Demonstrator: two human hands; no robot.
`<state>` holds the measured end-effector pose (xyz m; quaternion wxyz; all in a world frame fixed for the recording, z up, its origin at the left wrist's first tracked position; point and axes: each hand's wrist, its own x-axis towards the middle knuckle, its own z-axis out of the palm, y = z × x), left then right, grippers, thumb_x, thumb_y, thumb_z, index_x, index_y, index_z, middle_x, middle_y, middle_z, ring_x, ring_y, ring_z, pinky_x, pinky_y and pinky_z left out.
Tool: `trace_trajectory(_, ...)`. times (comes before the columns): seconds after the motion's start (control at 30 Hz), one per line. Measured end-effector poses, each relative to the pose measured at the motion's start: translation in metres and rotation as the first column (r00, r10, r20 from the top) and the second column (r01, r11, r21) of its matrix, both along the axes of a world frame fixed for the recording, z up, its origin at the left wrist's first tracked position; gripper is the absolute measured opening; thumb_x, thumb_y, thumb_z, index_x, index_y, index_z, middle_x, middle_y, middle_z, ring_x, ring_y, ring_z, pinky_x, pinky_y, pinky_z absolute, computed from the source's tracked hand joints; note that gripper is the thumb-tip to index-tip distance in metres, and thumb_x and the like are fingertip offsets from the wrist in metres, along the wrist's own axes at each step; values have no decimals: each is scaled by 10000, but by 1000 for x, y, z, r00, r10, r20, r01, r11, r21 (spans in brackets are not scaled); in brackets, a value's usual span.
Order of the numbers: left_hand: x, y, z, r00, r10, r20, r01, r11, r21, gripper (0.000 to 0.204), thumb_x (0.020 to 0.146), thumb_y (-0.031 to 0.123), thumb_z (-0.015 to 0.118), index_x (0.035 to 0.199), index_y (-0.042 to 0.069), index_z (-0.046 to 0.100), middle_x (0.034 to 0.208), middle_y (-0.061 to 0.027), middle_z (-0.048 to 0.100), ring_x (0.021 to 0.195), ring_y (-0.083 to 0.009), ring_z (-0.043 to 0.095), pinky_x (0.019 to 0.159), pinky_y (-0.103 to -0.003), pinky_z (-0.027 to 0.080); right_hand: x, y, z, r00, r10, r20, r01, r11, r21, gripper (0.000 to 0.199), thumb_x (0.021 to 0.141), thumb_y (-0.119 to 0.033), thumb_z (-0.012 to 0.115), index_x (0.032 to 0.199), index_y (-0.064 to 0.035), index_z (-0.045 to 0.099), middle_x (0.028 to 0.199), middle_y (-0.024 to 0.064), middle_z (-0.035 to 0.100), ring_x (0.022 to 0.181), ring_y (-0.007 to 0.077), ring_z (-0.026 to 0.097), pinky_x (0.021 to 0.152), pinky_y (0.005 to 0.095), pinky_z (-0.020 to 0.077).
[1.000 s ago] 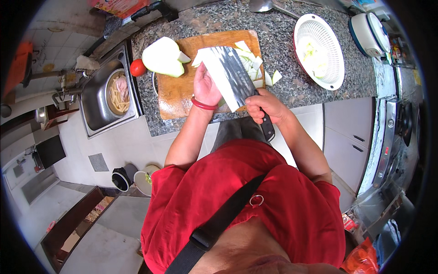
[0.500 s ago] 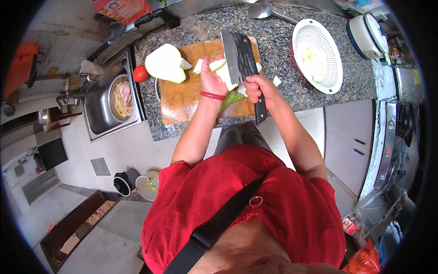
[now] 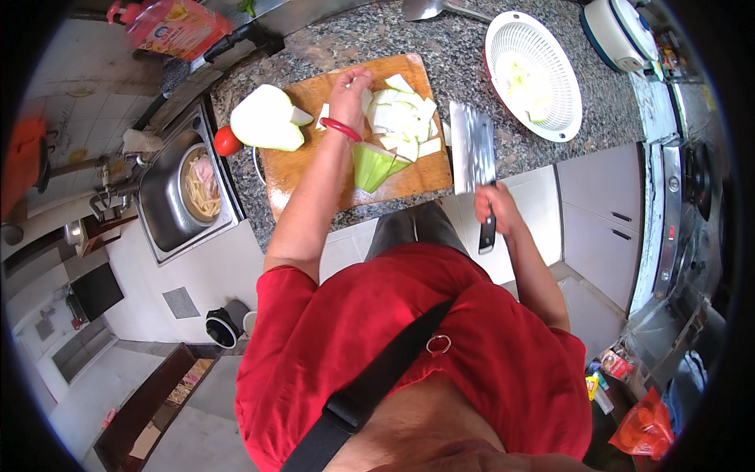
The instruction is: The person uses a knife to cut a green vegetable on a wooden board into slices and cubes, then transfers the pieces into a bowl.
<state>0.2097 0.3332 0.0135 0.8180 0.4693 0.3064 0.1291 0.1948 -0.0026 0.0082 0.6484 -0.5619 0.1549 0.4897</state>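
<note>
My right hand [image 3: 497, 206] grips the black handle of a cleaver [image 3: 473, 149], whose broad blade points away from me, just off the right edge of the wooden cutting board [image 3: 299, 181]. Over the board, my left hand [image 3: 350, 98] has its fingers curled, palm toward the right, seemingly around a pale gourd slice [image 3: 366, 100]; the fingertips are partly hidden. Right of it lies a pile of cut gourd pieces [image 3: 397, 114]. Nearer me sits a green-skinned gourd chunk [image 3: 376, 167]. A large pale gourd piece [image 3: 263, 118] rests at the board's left edge.
A white colander [image 3: 568, 118] holding pale pieces stands right on the granite counter, near a white electric cooker [image 3: 617, 35]. A metal ladle [image 3: 425, 8] lies behind. Left are a tomato [image 3: 227, 141], a sink [image 3: 157, 212] holding a food-filled bowl [image 3: 189, 200], and a soap bottle [image 3: 177, 31].
The cleaver has moved right and toward me, off the board. My left hand has turned over and shifted slightly left and away from me. Gourd pieces now lie in a pile.
</note>
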Motion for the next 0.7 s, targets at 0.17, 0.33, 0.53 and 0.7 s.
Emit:
trace_trajectory(0.17, -22, 6, 8, 898, -332, -289, 439, 641, 630, 526, 724, 122, 740, 1200, 44, 529, 1110, -143, 559, 1028, -242, 549, 916, -319, 429, -52, -37, -12, 992, 127, -10, -127, 992, -20, 300, 833, -160, 539, 567, -86, 422, 461, 26, 410, 373, 134, 417, 373, 283, 375)
trace_trajectory(0.33, -34, 19, 5, 801, -297, -519, 568, 106, 816, 768, 625, 282, 816, 1278, 59, 478, 1199, -160, 511, 1110, -291, 505, 956, -373, 409, -69, -34, -11, 992, 73, -103, -72, 997, 10, 265, 845, -127, 500, 594, -97, 420, 471, 14, 400, 366, 113, 387, 362, 271, 370)
trace_trajectory(0.53, -31, 9, 14, 555, -260, -791, 819, 5, 573, 1175, 489, 386, 866, 1428, 104, 217, 1257, -254, 390, 1186, -397, 421, 1010, -390, 362, -66, 0, -18, 997, 75, -12, -75, 997, 35, 246, 846, -153, 522, 629, -92, 423, 500, 4, 403, 400, 115, 403, 392, 279, 370)
trace_trajectory(0.7, -25, -6, 9, 500, -203, -842, 846, -93, 525, 1263, 468, 416, 863, 1455, 135, 125, 1319, -288, 311, 1230, -421, 378, 1044, -396, 328, -46, 59, -13, 999, -42, -4, 42, 998, 45, 187, 837, -129, 529, 688, -73, 430, 553, 14, 433, 429, 120, 415, 404, 301, 375)
